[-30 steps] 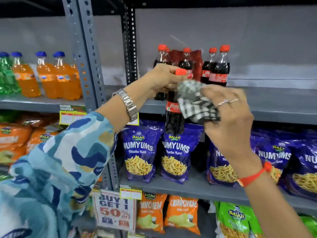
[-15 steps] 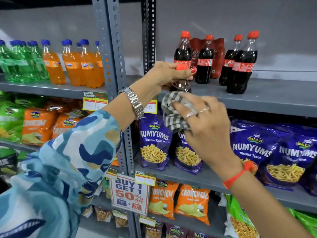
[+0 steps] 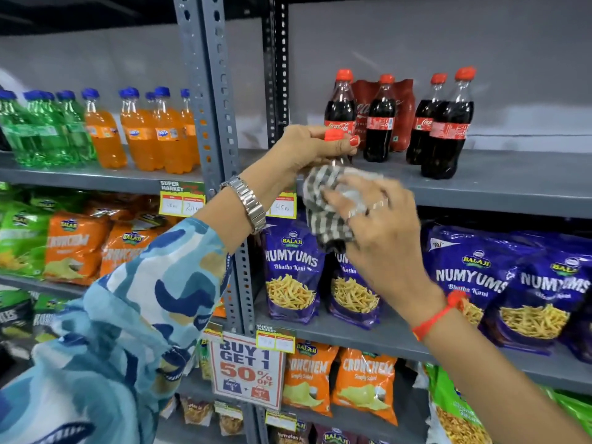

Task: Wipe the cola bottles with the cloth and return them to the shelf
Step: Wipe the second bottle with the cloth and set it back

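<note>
Both hands work one cola bottle [image 3: 340, 155] in front of the shelf [image 3: 499, 190] edge, just left of the four bottles [image 3: 447, 123] standing on it. Left hand [image 3: 312, 145] is curled round the neck w/ thumb and fingertips pinched just under the red cap [image 3: 333, 134]. Right hand [image 3: 378, 219] presses the checked cloth [image 3: 323, 203] onto the body, fingers loosely spread over the fabric; most of the bottle is hidden behind cloth & hand. Risks, as I judge them: only a neck pinch carries the weight, so a hard rub could twist it loose and drop it onto the snack bags [image 3: 291, 270] below. Putting it back could also knock the nearest standing bottle over.
</note>
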Motion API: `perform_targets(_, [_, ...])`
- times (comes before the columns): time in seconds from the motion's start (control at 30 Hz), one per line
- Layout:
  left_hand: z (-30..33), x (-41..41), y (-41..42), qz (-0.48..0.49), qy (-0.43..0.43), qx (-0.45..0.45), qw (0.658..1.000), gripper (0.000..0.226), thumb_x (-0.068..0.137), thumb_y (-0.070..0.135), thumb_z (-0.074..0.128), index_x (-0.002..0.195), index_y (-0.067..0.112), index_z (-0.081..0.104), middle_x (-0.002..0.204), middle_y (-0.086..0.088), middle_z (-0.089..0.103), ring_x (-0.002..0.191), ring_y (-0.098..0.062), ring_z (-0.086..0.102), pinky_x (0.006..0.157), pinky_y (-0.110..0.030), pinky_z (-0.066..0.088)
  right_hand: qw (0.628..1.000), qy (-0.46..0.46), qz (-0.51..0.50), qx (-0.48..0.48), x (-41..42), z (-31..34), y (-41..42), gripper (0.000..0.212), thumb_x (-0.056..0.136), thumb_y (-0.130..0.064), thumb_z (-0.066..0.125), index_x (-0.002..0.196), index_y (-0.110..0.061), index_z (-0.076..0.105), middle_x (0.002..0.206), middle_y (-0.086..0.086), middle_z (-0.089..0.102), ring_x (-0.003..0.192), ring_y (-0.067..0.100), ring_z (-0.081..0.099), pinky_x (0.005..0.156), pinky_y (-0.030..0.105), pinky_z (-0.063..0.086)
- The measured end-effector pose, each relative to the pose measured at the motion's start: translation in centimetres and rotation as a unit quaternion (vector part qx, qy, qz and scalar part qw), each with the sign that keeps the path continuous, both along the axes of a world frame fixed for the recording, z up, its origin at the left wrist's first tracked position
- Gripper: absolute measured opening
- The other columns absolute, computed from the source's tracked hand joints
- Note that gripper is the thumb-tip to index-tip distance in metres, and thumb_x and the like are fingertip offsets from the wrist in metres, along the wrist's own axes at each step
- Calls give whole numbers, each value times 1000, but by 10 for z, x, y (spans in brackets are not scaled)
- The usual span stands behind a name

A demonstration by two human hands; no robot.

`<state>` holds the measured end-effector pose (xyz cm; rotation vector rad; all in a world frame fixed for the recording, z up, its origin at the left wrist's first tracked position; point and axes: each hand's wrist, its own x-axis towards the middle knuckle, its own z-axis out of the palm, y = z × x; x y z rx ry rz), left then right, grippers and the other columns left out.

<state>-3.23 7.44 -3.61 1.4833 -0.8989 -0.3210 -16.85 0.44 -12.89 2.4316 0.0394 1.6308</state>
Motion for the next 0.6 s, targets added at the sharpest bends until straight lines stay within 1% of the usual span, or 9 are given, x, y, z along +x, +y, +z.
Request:
perform_targets(0.03, [-1,2,1,-9,-8,4,1000,10,75,13,73,84,16,70,74,4,72,50,2,58,52,-11,47,1000,24,4,-15,-1,-14,-2,40,67,0,65,106,-10,69,110,14,66,99,31,44,81,43,36])
perform_targets(0.1, [1,7,5,-25,-28,14,999,14,76,15,72,89,19,70,79,7,73,56,0,59,58,-12,48,990,120,15,-77,-6,-47,-1,35,62,-7,66,96,-14,71,98,8,67,90,28,48,74,39,38])
perform_targets(0.17, [1,12,8,-39,-36,24,998,17,78,18,70,95,19,70,81,8,75,66,-3,65,67,-17,50,973,208,42,-94,-18,-62,2,37,61,-12,61,95,-20,71,94,1,67,85,25,55,65,35,46])
perform_targets(0.2, [1,15,9,-49,-37,27,998,17,80,19,68,97,19,69,83,8,75,73,-6,67,72,-20,51,972,211,65,-74,-23,-59,3,40,63,-11,54,98,-21,70,96,-1,68,86,25,58,65,34,49])
perform_targets(0.27, [-2,17,10,-84,-29,21,996,14,85,18,63,98,20,69,87,6,76,80,-10,69,77,-23,52,984,142,109,-13,-27,-41,4,48,62,-7,49,104,-18,68,104,0,69,92,26,59,72,34,49])
perform_targets(0.33, [-6,15,9,-131,-3,1,991,16,89,15,56,102,15,67,88,3,76,80,-14,71,71,-21,55,991,64,112,31,-28,-18,2,55,59,-1,54,111,-16,64,110,4,67,97,29,56,75,37,49])
perform_targets(0.4, [-9,12,7,-165,17,-24,986,21,93,12,49,108,9,63,88,0,76,78,-16,72,68,-22,55,995,26,87,50,-25,-6,-5,58,59,3,55,115,-13,63,113,9,64,100,30,52,75,42,48])
perform_targets(0.5, [-12,9,1,-184,13,-54,981,25,94,10,45,114,5,60,86,-2,75,78,-19,72,76,-29,54,995,48,66,50,-22,-21,-10,64,56,2,55,118,-15,55,117,13,62,101,30,48,76,42,47])
perform_targets(0.6, [-14,9,-1,-198,28,-81,976,30,94,6,41,120,-1,55,84,-4,75,76,-20,71,80,-30,56,986,142,85,-19,-28,-51,-8,55,59,-9,47,113,-21,53,110,7,65,95,27,51,70,39,49])
